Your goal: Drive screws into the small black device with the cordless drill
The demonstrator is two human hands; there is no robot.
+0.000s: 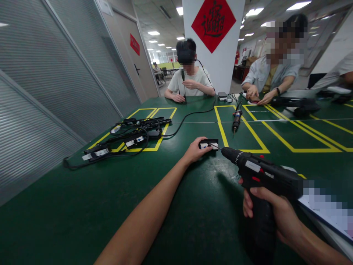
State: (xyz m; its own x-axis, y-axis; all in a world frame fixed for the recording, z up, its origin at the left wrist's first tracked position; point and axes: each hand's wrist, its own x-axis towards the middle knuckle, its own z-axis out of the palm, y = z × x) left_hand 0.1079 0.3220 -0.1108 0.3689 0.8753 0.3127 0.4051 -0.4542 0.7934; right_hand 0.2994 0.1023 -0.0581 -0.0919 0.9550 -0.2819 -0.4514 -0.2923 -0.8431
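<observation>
My right hand [271, 206] is wrapped round the grip of a black cordless drill [256, 169], which points left and away from me. Its thin bit reaches a small black part with a white insert [213, 144]; whether the tip touches it I cannot tell. My left hand [196, 149] holds that part against the green table [176, 198], thumb in front and fingers round its left end. Part of the white insert is hidden by the thumb. Beyond the drill, a slim electric screwdriver [236, 119] lies on the table, its tip towards me.
Black power strips with cables [135, 138] lie in a heap on the left. A black cord [190, 115] runs across the table. Two people sit opposite, one in a headset [186, 55], one with hands on a small object [255, 99]. Papers [328, 209] lie at right.
</observation>
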